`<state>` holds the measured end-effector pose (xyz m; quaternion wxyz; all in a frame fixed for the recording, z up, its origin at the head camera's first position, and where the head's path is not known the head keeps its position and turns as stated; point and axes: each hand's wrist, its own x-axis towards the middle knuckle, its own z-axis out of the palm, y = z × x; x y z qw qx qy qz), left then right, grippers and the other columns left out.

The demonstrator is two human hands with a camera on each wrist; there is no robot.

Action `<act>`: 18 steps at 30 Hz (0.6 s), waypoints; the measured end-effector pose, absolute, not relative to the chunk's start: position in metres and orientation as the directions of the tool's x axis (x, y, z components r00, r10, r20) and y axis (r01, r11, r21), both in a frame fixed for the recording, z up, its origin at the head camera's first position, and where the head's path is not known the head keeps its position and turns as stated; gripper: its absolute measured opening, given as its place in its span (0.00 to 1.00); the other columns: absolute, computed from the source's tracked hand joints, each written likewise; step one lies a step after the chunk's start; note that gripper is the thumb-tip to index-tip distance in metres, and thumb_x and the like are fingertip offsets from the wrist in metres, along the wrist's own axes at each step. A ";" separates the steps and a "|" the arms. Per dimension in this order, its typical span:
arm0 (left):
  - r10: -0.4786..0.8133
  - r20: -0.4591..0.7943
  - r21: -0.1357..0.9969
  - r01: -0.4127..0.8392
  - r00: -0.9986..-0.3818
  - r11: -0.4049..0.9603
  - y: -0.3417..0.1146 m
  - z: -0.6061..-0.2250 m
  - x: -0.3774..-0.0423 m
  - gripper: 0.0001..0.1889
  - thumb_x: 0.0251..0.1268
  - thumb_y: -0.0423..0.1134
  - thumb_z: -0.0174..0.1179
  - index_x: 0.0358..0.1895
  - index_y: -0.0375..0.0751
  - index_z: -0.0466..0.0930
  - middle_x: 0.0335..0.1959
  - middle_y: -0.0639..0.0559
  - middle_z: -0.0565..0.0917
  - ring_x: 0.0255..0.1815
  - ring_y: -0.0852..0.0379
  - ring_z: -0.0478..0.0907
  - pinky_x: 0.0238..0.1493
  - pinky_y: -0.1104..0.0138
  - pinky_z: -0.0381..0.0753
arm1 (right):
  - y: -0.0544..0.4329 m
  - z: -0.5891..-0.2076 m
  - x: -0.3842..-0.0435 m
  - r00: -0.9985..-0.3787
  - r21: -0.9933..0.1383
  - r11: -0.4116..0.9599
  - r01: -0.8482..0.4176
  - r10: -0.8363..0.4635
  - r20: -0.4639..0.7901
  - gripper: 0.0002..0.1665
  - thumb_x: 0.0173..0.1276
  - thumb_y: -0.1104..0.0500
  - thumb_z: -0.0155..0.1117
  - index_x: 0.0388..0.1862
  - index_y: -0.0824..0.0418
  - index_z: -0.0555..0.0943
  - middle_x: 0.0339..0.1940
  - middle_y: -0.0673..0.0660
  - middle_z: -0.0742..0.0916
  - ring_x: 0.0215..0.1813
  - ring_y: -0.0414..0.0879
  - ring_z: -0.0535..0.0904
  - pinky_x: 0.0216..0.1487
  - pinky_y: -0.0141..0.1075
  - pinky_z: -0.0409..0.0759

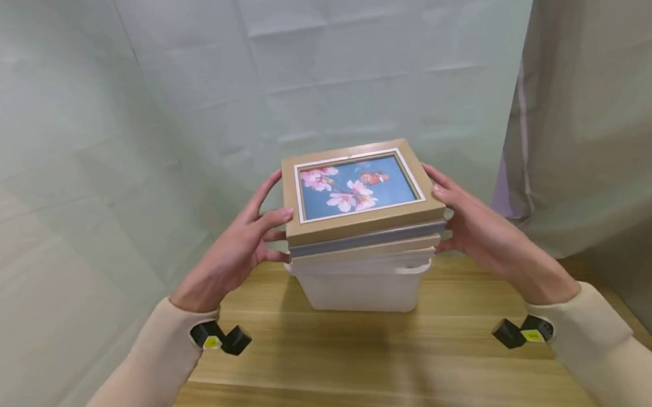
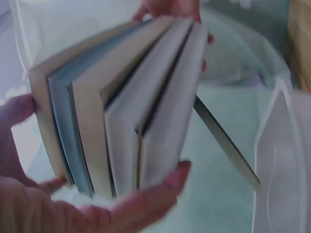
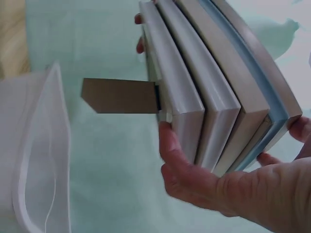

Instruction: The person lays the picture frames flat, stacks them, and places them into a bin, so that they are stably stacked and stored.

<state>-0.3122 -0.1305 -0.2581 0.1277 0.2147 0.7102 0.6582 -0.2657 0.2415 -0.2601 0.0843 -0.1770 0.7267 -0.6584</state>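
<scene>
Both hands hold a stack of several picture frames between them, over a white plastic bin. On top lies a tan picture frame with a print of pink blossoms and a butterfly on blue. Beneath it come a blue-grey frame, a beige frame and white frames. My left hand grips the stack's left side, thumb at the top frame and fingers reaching under the lowest one. The right side is gripped by my right hand in the same way. A brown stand flap juts from the underside.
The bin stands on a wood-grain table. Behind hangs a pale green cloth, with another cloth along the left. A grey-brown curtain hangs at the right.
</scene>
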 end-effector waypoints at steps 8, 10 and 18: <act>0.534 0.093 0.993 0.119 -0.841 0.013 -0.123 -0.288 -0.395 0.42 0.82 0.46 0.52 0.89 0.80 0.40 0.87 0.32 0.59 0.79 0.21 0.69 0.57 0.44 0.86 | 0.245 -0.286 -0.322 -0.944 -0.990 0.068 -0.122 -0.317 0.094 0.39 0.90 0.38 0.42 0.91 0.27 0.42 0.90 0.64 0.53 0.80 0.78 0.62 0.55 0.48 0.83; 0.535 0.073 0.995 0.098 -0.842 0.019 -0.120 -0.300 -0.411 0.43 0.81 0.47 0.53 0.89 0.80 0.40 0.86 0.33 0.59 0.78 0.22 0.70 0.56 0.44 0.86 | 0.246 -0.298 -0.335 -0.949 -0.993 0.059 -0.105 -0.305 0.082 0.39 0.90 0.39 0.42 0.92 0.29 0.41 0.88 0.66 0.53 0.82 0.79 0.61 0.55 0.48 0.83; 0.518 -0.030 0.998 0.006 -0.855 0.068 -0.105 -0.351 -0.452 0.43 0.80 0.49 0.51 0.89 0.76 0.38 0.85 0.31 0.59 0.73 0.23 0.72 0.45 0.57 0.88 | 0.245 -0.350 -0.371 -0.959 -0.999 0.028 0.014 -0.284 -0.022 0.40 0.90 0.43 0.40 0.92 0.31 0.39 0.85 0.70 0.57 0.82 0.78 0.62 0.64 0.61 0.84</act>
